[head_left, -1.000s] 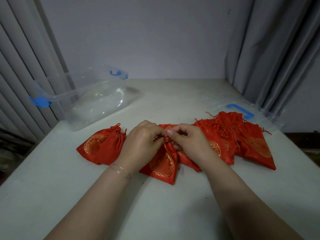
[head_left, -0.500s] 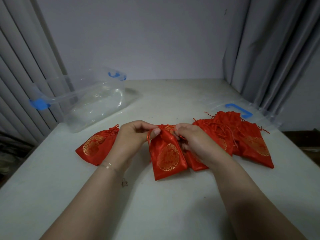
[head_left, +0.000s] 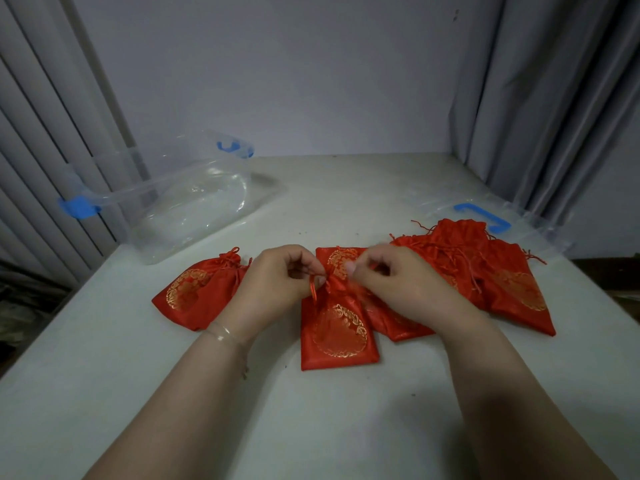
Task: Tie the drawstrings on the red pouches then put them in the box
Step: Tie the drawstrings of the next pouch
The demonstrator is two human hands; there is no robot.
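Pouch in work (head_left: 337, 332): red fabric with a gold round emblem, lying flat on the white table (head_left: 346, 427) at centre, its gathered neck pointing away from the person and its bottom edge nearest them. The neck sits directly between the two hands.

Left hand (head_left: 277, 289): fingers curled, thumb and forefinger pinching a loop of the red drawstring (head_left: 313, 289) at the left side of the neck. The loop hangs down beside the thumb, over the pouch's upper left corner.

Right hand (head_left: 391, 282): fingers curled, tips brought together just right of the neck. The fingertips are motion-blurred, so the pinch on the cord is probable but cannot be confirmed. The heel of this hand lies over a second pouch (head_left: 391, 323), which is partly tucked under the pouch in work.

Another red pouch (head_left: 199, 292), neck already cinched, lies to the left, just beside the left wrist. A pile of overlapping pouches (head_left: 502, 275) with loose cords lies to the right, beyond the right hand.

Clear plastic box (head_left: 194, 202) with blue latches stands at the far left of the table, well apart from the pouches. Its clear lid (head_left: 485, 216), with a blue handle, lies flat at the far right, behind the pile.
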